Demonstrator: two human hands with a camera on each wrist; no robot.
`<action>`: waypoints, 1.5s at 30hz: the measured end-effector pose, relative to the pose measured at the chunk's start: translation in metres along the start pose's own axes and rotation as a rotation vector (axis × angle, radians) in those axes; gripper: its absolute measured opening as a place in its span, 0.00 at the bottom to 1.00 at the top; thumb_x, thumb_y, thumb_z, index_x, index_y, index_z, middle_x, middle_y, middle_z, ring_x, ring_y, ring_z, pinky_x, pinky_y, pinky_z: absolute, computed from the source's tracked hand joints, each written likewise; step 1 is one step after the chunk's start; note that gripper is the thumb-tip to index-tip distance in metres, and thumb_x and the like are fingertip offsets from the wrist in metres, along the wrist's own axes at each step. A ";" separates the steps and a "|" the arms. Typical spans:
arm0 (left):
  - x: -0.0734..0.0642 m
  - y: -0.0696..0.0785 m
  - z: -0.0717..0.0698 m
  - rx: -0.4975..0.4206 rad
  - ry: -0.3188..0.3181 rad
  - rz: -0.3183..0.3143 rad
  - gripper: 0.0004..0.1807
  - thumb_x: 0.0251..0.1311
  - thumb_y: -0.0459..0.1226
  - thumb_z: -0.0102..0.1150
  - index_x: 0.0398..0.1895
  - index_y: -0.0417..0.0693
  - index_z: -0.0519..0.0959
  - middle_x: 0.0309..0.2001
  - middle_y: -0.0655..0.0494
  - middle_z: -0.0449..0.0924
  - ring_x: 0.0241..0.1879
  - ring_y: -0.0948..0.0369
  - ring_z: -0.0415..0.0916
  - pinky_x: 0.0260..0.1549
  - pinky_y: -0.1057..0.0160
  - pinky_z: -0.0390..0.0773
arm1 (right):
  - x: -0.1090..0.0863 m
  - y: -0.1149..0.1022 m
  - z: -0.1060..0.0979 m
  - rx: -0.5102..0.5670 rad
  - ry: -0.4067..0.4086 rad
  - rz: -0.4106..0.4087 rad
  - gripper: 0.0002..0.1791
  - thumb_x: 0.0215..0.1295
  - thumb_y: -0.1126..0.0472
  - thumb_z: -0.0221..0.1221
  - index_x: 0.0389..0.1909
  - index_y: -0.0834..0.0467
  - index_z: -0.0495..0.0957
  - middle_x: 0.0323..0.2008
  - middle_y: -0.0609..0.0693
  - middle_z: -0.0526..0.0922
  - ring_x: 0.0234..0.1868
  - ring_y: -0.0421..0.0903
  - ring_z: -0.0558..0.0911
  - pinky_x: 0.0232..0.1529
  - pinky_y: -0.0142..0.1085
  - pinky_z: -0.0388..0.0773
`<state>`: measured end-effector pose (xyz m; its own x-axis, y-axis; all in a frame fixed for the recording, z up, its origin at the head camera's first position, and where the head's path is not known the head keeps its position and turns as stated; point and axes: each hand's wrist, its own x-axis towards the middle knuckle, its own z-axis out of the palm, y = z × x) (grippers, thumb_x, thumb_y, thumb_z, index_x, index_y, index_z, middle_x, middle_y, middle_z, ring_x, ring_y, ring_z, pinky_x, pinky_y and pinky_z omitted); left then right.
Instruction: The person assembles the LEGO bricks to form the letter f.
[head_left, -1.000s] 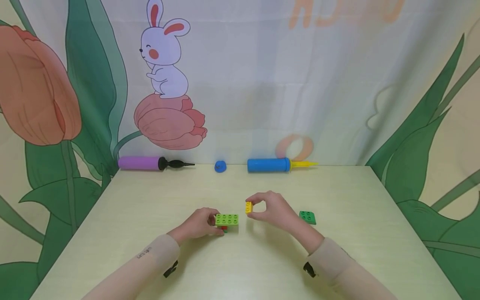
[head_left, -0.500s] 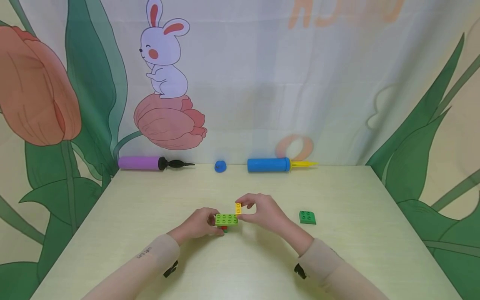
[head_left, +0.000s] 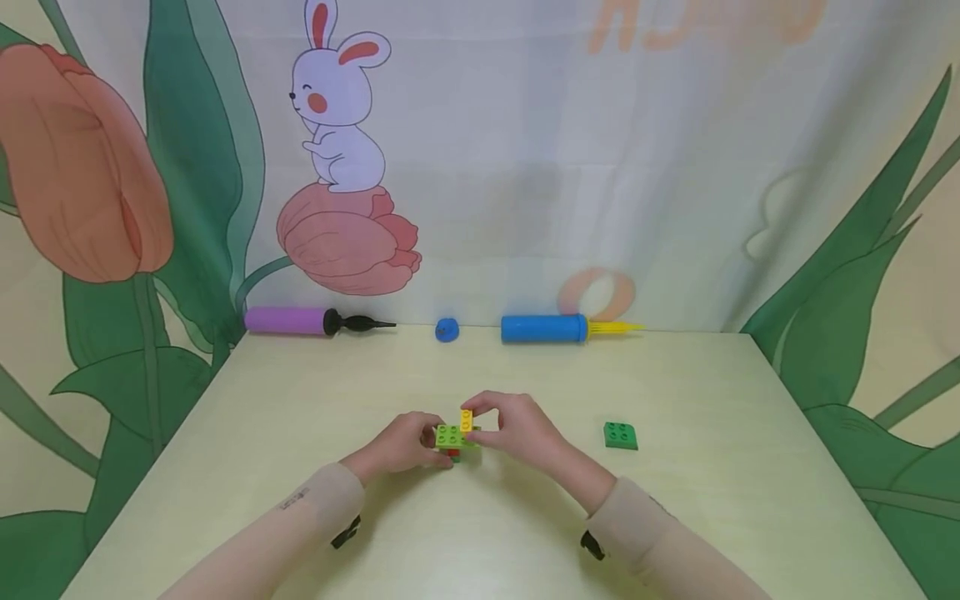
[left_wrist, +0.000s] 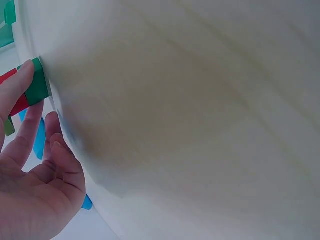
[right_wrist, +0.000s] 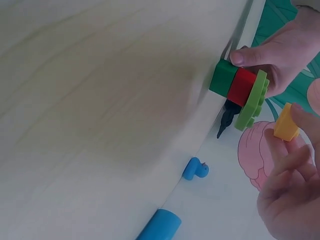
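At lower centre of the head view, our left hand pinches a joined green, red and lime stack; our right hand pinches a yellow brick above it, unattached. We judge that joining remains, perhaps with the green brick at right too.

In the head view, the lime plate is partly hidden by the yellow brick, and lettering on the left sleeve is blurred.
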<state>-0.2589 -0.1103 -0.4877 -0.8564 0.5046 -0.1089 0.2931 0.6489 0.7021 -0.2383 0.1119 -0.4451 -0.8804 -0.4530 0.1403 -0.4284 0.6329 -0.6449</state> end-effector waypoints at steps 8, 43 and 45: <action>0.002 0.000 0.001 0.013 -0.008 0.014 0.15 0.48 0.40 0.75 0.35 0.47 0.78 0.25 0.55 0.72 0.28 0.60 0.66 0.28 0.61 0.66 | -0.001 -0.004 0.004 -0.025 -0.005 0.001 0.21 0.53 0.52 0.71 0.49 0.46 0.81 0.42 0.43 0.84 0.14 0.39 0.63 0.17 0.30 0.60; 0.001 -0.001 0.000 0.019 0.011 0.006 0.14 0.48 0.40 0.75 0.31 0.48 0.77 0.24 0.56 0.71 0.28 0.60 0.66 0.28 0.61 0.66 | 0.008 -0.003 0.023 -0.086 -0.026 0.019 0.19 0.56 0.51 0.69 0.49 0.48 0.80 0.42 0.43 0.85 0.26 0.35 0.77 0.22 0.33 0.69; 0.000 -0.001 0.000 0.019 0.010 0.007 0.14 0.48 0.40 0.75 0.31 0.49 0.77 0.24 0.56 0.71 0.27 0.60 0.66 0.28 0.61 0.66 | 0.008 -0.003 0.024 -0.080 -0.025 0.023 0.19 0.56 0.51 0.70 0.49 0.48 0.80 0.42 0.43 0.85 0.25 0.34 0.76 0.22 0.33 0.69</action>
<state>-0.2594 -0.1104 -0.4882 -0.8586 0.5033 -0.0973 0.3068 0.6567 0.6890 -0.2393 0.0916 -0.4600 -0.8851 -0.4529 0.1071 -0.4243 0.6909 -0.5853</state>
